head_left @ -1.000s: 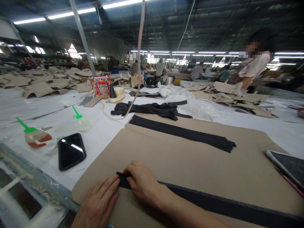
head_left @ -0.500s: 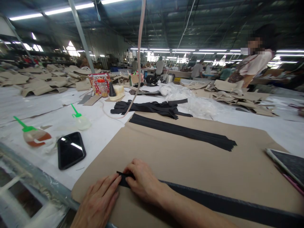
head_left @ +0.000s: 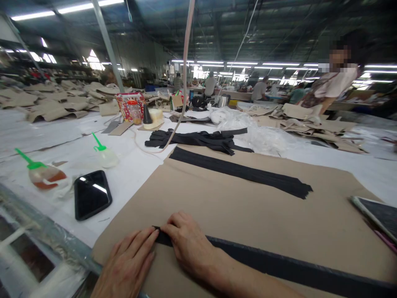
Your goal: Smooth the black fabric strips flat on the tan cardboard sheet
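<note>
A long black strip (head_left: 266, 260) lies across the near part of a large beige sheet (head_left: 198, 196) and runs off to the lower right. My left hand (head_left: 128, 260) lies stretched out on the sheet, its fingertips touching the strip's left end. Just to the right, my right hand (head_left: 189, 246) is closed with thumb and bent fingers on the same strip, close to that end. My right forearm covers part of the strip. Farther back on the sheet rests a flat stack of black strips (head_left: 238, 169).
On the left are a phone (head_left: 93, 194) and two green-nozzled squeeze bottles, one with reddish liquid (head_left: 46, 176), one pale (head_left: 106, 157). Loose black strips (head_left: 195, 140) and clear plastic (head_left: 263, 136) lie behind. A hose (head_left: 185, 62) hangs down. A person (head_left: 335, 82) stands at right.
My right hand's fingertips have shifted slightly along the strip near its left end. My left hand stays nearly still. The view has moved a little.
</note>
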Tool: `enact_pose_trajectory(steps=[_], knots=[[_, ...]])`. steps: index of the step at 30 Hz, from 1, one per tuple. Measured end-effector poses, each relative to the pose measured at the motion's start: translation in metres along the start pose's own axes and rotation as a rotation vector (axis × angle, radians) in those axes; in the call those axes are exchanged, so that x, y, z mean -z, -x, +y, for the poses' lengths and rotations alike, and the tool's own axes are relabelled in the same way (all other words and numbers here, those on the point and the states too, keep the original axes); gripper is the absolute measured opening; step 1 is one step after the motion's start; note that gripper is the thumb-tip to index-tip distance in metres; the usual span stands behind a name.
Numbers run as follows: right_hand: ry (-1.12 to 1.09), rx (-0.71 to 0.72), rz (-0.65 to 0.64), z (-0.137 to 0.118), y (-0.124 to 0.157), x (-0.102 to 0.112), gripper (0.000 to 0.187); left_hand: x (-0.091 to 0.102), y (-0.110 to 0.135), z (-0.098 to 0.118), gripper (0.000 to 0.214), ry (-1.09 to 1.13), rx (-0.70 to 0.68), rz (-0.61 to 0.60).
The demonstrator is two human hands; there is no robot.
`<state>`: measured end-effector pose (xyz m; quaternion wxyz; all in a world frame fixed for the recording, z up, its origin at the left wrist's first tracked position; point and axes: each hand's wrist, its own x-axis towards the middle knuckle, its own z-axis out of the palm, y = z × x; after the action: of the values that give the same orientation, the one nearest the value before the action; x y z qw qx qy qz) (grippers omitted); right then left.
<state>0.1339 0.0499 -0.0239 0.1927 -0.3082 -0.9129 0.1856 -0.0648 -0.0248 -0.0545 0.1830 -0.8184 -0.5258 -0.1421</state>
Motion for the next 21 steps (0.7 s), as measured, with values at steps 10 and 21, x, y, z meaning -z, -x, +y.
enact_pose_trajectory(steps=[10,21], knots=[[0.176,0.076,-0.039,-0.004,0.002,0.001,0.02,0.005,0.0,-0.014,0.045,0.107,0.042,-0.03],[0.215,0.051,-0.098,-0.007,0.0,0.005,0.034,0.009,0.005,-0.029,0.044,0.115,0.004,-0.031]])
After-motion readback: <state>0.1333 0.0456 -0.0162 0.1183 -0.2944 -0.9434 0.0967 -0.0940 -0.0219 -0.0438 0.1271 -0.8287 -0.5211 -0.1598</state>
